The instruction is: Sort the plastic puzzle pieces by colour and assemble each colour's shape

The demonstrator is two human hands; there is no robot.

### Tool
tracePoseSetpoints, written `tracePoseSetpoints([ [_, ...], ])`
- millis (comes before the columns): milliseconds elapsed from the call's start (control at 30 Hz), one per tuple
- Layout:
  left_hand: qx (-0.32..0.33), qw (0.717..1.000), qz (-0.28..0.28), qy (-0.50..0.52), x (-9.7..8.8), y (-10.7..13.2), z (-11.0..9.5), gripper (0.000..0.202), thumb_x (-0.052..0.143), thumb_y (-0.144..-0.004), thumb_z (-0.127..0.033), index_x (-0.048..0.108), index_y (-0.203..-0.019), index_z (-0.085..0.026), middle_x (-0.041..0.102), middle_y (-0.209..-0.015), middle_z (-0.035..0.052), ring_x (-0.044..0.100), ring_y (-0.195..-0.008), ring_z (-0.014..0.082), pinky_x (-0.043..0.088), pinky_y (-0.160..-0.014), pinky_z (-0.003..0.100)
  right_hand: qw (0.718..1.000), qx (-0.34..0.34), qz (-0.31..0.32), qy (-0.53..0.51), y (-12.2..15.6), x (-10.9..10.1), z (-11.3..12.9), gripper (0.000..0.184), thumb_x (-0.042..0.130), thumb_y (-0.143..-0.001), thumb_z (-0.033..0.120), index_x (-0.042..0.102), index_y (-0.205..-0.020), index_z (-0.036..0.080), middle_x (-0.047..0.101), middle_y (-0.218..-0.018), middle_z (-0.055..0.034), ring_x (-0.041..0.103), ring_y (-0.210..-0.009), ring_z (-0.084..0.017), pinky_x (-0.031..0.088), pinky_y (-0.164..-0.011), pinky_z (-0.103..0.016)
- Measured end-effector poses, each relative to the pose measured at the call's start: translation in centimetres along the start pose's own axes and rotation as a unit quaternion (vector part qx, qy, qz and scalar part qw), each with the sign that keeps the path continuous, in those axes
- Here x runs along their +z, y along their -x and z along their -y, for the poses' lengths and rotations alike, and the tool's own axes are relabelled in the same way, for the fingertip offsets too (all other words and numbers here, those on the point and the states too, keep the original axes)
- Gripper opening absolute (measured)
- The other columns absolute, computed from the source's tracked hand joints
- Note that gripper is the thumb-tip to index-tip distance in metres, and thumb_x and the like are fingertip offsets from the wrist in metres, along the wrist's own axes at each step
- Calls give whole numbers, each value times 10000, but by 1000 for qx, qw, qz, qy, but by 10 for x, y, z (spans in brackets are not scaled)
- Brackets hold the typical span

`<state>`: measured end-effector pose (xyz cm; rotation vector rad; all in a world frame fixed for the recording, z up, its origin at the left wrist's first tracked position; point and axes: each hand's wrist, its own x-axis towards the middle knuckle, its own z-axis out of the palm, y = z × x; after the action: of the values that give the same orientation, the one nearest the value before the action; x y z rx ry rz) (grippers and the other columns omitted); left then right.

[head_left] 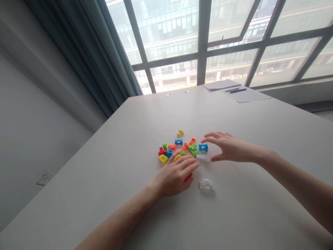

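Several small coloured plastic pieces lie in a loose cluster on the white table (104,180). My left hand (178,173) rests palm down over the near side of the cluster, fingers spread, covering some pieces; a red piece (188,177) shows beneath its fingers. My right hand (229,147) hovers open at the cluster's right side, close to a blue square piece (203,147) and a whitish clear piece (201,158). Beside the left hand are a yellow piece (163,159) and a dark red one (162,151). Another clear piece (206,185) sits alone nearer me.
A yellow piece (180,133) and a blue piece (178,142) lie on the far side of the cluster. At the back right are sheets of paper (251,95) with dark pens (238,90). Windows (171,31) and a dark curtain (96,52) stand beyond the table.
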<state>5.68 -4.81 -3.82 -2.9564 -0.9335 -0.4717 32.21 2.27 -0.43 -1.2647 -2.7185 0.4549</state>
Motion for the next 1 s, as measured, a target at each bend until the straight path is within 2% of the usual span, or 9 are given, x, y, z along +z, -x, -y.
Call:
tracePoseSetpoints([
  [100, -47, 998, -26, -14, 4, 0, 4, 265, 484, -923, -240, 590, -1165, -225, 627, -1203, 64, 528, -1186, 208, 237, -1155, 450, 998, -54, -11, -12, -4, 4, 7, 301, 605, -799, 503, 653, -974, 263, 551, -1308, -79, 459, -1251, -303, 367, -1011, -474],
  [233, -104, 993, -51, -17, 7, 2, 9, 300, 575, -873, -309, 584, -1151, -198, 587, -1195, 99, 508, -1158, 256, 307, -1103, 490, 997, -76, -20, 5, -2, 6, 7, 172, 594, -800, 406, 638, -750, 247, 607, -1218, -57, 444, -1266, -318, 361, -1000, -492],
  [367, -137, 989, -64, -8, 8, 3, 13, 329, 612, -842, -316, 578, -1140, -182, 599, -1163, 104, 509, -1124, 270, 373, -1040, 470, 997, -46, -19, 54, 4, -1, -5, 105, 592, -773, 334, 649, -745, 251, 628, -1209, -58, 472, -1240, -330, 389, -955, -503],
  [533, -102, 991, -78, 43, 6, 3, 14, 237, 545, -898, -215, 598, -1129, -234, 663, -1144, 46, 582, -1099, 196, 279, -1113, 441, 994, 20, -52, 99, -5, 2, -24, 154, 535, -821, 313, 666, -795, 237, 668, -1109, -89, 593, -1056, -307, 455, -859, -474],
  [633, -52, 993, -67, 82, 4, 2, 13, 252, 454, -950, -159, 614, -1115, -263, 682, -1179, 3, 589, -1148, 142, 195, -1166, 395, 994, 17, -106, 8, -18, 19, -28, 224, 471, -884, 339, 669, -927, 245, 677, -1081, -77, 641, -947, -244, 493, -826, -404],
  [733, -19, 995, -41, 93, 3, 1, 13, 340, 386, -973, -136, 564, -1219, -289, 648, -1259, -8, 527, -1251, 122, 120, -1193, 389, 980, -19, -164, -109, -28, 34, -28, 313, 445, -913, 362, 608, -1156, 250, 643, -1186, -83, 641, -988, -214, 511, -838, -359],
  [800, -42, 995, -39, 77, 2, 2, 15, 385, 404, -961, -149, 502, -1302, -296, 580, -1351, 11, 451, -1326, 147, 87, -1197, 422, 970, -35, -200, -135, -29, 36, -25, 352, 436, -924, 370, 556, -1233, 252, 614, -1238, -91, 618, -1053, -223, 502, -879, -386],
  [900, -132, 989, -45, 53, 0, 4, 25, 443, 534, -909, -269, 461, -1346, -279, 464, -1447, 60, 353, -1389, 231, 136, -1180, 481, 965, -46, -222, -135, -23, 26, -14, 272, 458, -924, 396, 613, -1075, 232, 626, -1160, -100, 610, -1026, -233, 480, -898, -415],
  [1000, -203, 978, -28, 40, -10, 6, 40, 330, 608, -865, -381, 585, -1165, -245, 414, -1455, 95, 304, -1398, 297, 234, -1133, 510, 978, -89, -104, -156, -14, 14, 9, 264, 539, -887, 459, 636, -895, 214, 645, -980, -76, 614, -882, -203, 497, -797, -361],
])
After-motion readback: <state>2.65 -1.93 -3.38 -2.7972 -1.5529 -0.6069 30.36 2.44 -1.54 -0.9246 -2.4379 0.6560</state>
